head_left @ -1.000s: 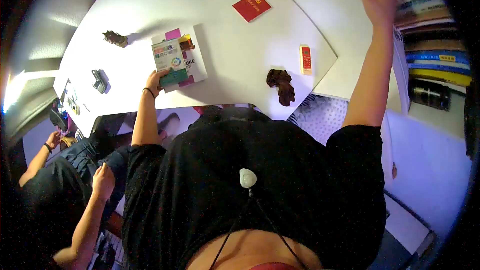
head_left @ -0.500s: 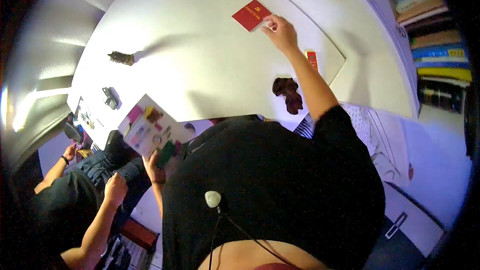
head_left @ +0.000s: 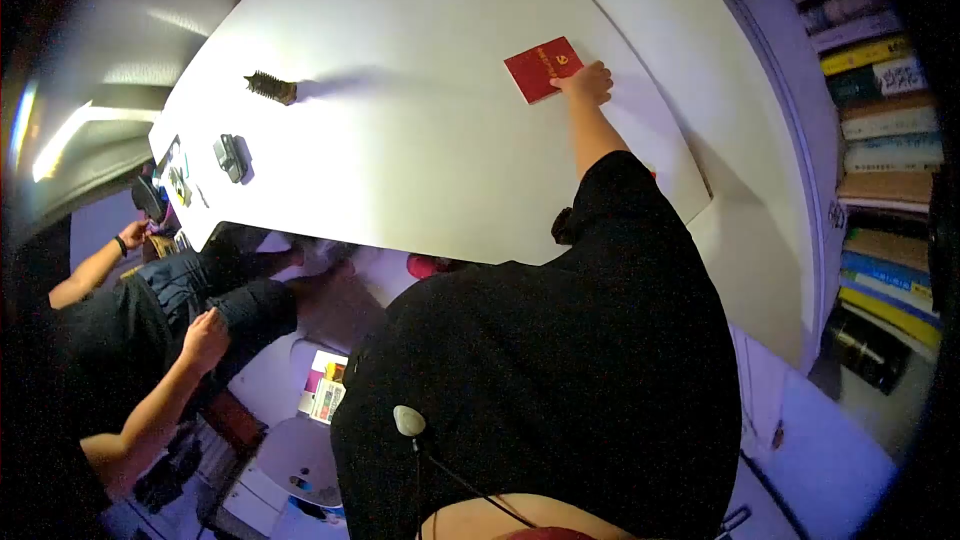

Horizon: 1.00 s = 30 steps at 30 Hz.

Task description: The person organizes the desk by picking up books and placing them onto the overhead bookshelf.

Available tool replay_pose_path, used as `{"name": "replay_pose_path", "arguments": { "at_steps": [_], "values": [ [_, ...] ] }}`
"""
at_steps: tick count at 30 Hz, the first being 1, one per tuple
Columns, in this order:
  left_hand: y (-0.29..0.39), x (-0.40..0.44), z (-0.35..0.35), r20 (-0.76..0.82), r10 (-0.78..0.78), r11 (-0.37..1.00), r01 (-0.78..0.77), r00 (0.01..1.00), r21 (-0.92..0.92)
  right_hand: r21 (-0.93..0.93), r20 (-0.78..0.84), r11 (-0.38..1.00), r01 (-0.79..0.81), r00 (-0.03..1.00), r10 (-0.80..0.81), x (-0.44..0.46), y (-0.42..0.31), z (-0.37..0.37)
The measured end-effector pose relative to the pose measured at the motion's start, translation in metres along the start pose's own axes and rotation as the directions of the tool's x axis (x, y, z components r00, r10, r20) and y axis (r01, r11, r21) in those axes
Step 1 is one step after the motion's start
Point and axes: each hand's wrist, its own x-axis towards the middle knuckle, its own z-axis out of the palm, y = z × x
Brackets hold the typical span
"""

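On the white table point(head_left: 400, 140), a red booklet point(head_left: 540, 68) with a yellow emblem lies near the far right edge. My right hand point(head_left: 588, 85) is closed at its lower right corner, the thumb over the cover. My left hand is out of view, hidden past my body. The stacked books point(head_left: 325, 387) with a colourful cover show low beside my left side, partly covered by my black shirt. A dark brown crumpled object point(head_left: 562, 227) peeks out from under my right sleeve.
A spiky dark object point(head_left: 270, 87) and a small black device point(head_left: 231, 158) stand on the table's left part. Another person point(head_left: 170, 330) sits at the left, hands in view. Shelves of books point(head_left: 885, 150) line the right. A round stool point(head_left: 295, 455) is below.
My right hand has come down from the upper right to the booklet and closed on its corner. The books have left the table and dropped down beside my body; my left hand has gone from view.
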Motion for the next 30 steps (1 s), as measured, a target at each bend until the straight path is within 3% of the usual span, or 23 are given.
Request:
{"name": "replay_pose_path", "arguments": {
  "at_steps": [1,3,4,5,7,8,9,11,12,14,15,17,19,20,21,23,24,25,27,30],
  "values": [
    [-0.009,-0.003,-0.002,-0.082,0.037,0.999,-0.036,0.996,0.01,-0.008,-0.002,1.0,0.015,1.0,-0.015,0.008,0.005,0.007],
    [-0.035,-0.004,-0.009,-0.196,0.098,0.995,-0.101,0.976,-0.004,0.353,-0.052,0.896,0.268,0.962,-0.267,0.019,0.008,0.021],
    [-0.05,-0.002,-0.011,-0.244,0.128,0.991,-0.136,0.961,-0.015,0.345,-0.06,0.894,0.285,0.957,-0.282,0.011,-0.001,0.01],
    [-0.065,-0.001,-0.011,-0.284,0.152,0.985,-0.168,0.947,-0.033,0.564,-0.109,0.735,0.376,0.916,-0.385,0.002,-0.008,0.0],
    [-0.097,0.0,-0.012,-0.357,0.186,0.973,-0.221,0.915,-0.06,0.86,-0.247,0.266,0.435,0.812,-0.528,-0.027,-0.017,-0.022],
    [-0.113,0.0,-0.013,-0.388,0.197,0.967,-0.244,0.9,-0.074,0.698,-0.258,0.401,0.594,0.73,-0.633,-0.027,-0.018,-0.018],
    [-0.129,0.001,-0.011,-0.414,0.205,0.961,-0.263,0.887,-0.087,0.693,-0.242,0.407,0.595,0.724,-0.646,-0.037,-0.019,-0.014],
    [-0.159,0.002,-0.009,-0.461,0.218,0.946,-0.302,0.86,-0.116,0.383,-0.24,0.531,0.756,0.637,-0.733,-0.067,-0.038,-0.002],
    [-0.174,0.001,-0.006,-0.484,0.225,0.937,-0.323,0.846,-0.129,0.389,-0.228,0.517,0.762,0.623,-0.748,-0.085,-0.049,0.008],
    [-0.206,-0.004,-0.001,-0.534,0.223,0.922,-0.355,0.816,-0.157,0.249,-0.177,0.383,0.89,0.43,-0.885,-0.128,-0.067,0.029],
    [-0.223,-0.007,0.003,-0.558,0.215,0.913,-0.368,0.801,-0.178,0.264,-0.168,0.36,0.895,0.41,-0.896,-0.146,-0.081,0.04],
    [-0.258,-0.012,0.009,-0.611,0.201,0.887,-0.407,0.765,-0.217,0.161,0.078,0.237,0.958,0.227,-0.971,-0.179,-0.112,0.058],
    [-0.299,-0.017,0.015,-0.66,0.178,0.861,-0.441,0.73,-0.255,0.147,0.225,0.24,0.96,0.204,-0.953,-0.216,-0.143,0.074],
    [-0.321,-0.02,0.022,-0.687,0.155,0.847,-0.453,0.71,-0.276,0.169,0.269,0.319,0.932,0.268,-0.925,-0.233,-0.155,0.078],
    [-0.345,-0.024,0.028,-0.714,0.135,0.832,-0.47,0.687,-0.294,0.216,0.253,0.452,0.865,0.398,-0.882,-0.251,-0.165,0.079],
    [-0.399,-0.033,0.046,-0.772,0.063,0.798,-0.497,0.632,-0.342,0.242,0.137,0.598,0.764,0.583,-0.801,-0.279,-0.176,0.093],
    [-0.427,-0.038,0.057,-0.803,0.023,0.772,-0.521,0.595,-0.364,0.13,0.026,0.666,0.734,0.669,-0.743,-0.294,-0.179,0.104],
    [-0.457,-0.037,0.064,-0.828,-0.014,0.745,-0.546,0.561,-0.383,0.128,0.118,0.751,0.648,0.742,-0.66,-0.309,-0.186,0.092],
    [-0.513,-0.035,0.082,-0.865,-0.086,0.686,-0.6,0.494,-0.411,0.068,-0.048,0.768,0.637,0.771,-0.635,-0.321,-0.188,0.125],
    [-0.588,-0.019,0.106,-0.885,-0.21,0.591,-0.667,0.416,-0.453,0.112,0.011,0.819,0.563,0.823,-0.568,-0.342,-0.205,0.116]
  ]
}}
